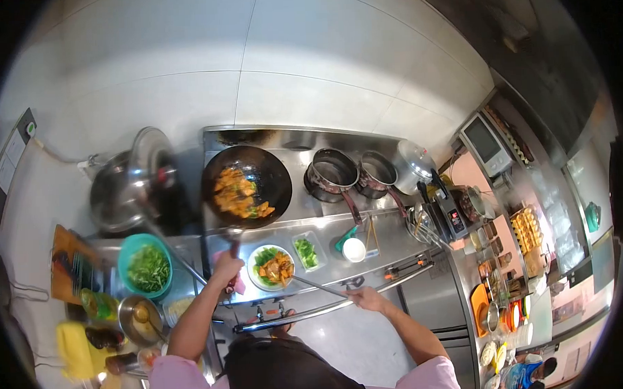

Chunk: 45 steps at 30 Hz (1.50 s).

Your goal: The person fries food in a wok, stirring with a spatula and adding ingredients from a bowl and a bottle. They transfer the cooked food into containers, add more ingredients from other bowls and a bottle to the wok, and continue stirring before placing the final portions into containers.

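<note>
My left hand is closed round the handle of a black wok, with a pink cloth beside it. Orange-brown pieces of food with bits of green lie in the wok, which sits on the stove. My right hand grips the end of a long-handled metal cooking utensil. Its head is at a white bowl of green leaves topped with similar orange-brown food; the food hides the head's shape. To the right of the bowl, a clear container holds chopped greens.
Two saucepans and a lidded metal pot stand along the stove. A white cup is on the front ledge. At left are a teal bowl of greens and a metal bowl. A metal rail runs along the front.
</note>
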{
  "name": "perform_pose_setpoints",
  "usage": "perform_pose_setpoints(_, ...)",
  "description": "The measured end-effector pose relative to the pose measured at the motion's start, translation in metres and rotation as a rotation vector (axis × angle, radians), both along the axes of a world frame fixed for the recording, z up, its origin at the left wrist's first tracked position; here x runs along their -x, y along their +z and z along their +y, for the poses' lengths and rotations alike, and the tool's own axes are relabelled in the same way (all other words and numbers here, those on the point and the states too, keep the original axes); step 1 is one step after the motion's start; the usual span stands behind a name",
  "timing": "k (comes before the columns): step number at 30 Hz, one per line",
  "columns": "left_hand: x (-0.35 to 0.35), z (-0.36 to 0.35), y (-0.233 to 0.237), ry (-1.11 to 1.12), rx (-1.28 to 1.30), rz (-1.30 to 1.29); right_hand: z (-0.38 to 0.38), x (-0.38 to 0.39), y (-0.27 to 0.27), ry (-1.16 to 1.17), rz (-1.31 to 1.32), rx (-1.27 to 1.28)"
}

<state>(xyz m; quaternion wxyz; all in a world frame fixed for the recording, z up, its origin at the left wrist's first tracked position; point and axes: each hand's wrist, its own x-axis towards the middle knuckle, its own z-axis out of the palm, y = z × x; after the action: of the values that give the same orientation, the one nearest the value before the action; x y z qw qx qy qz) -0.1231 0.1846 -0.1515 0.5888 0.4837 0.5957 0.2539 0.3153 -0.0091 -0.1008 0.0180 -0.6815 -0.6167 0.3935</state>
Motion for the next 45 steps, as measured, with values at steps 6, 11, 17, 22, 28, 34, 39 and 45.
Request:
perform_pose_setpoints(6,0.001,0.000,-0.008,0.003,-0.024,-0.011,0.064,0.021,0.042,0.259,-0.212,-0.116)
perform_pose_setpoints(11,-0.003,0.000,-0.010,-0.010,-0.004,0.001,0.126,0.063,0.099,0.430,-0.387,-0.038)
perform_pose_setpoints(17,-0.004,0.000,-0.026,0.001,0.009,-0.045,0.169,0.109,0.135,0.585,-0.580,-0.018)
perform_pose_setpoints(22,-0.004,0.002,-0.028,-0.029,0.022,-0.022,0.166,0.112,0.145,0.660,-0.626,-0.079)
perform_pose_setpoints(28,-0.007,0.000,-0.027,0.012,0.019,-0.051,0.119,0.139,0.193,0.558,-0.733,-0.010)
perform_pose_setpoints(34,-0.006,0.000,-0.019,0.031,0.083,-0.080,0.071,0.125,0.192,0.392,-0.807,0.016)
perform_pose_setpoints(39,-0.005,0.001,-0.021,0.023,0.054,-0.055,0.035,0.120,0.156,0.244,-0.732,-0.109)
perform_pose_setpoints(45,-0.006,-0.004,-0.002,-0.004,0.017,-0.016,0.027,0.083,0.136,0.112,-0.646,-0.113)
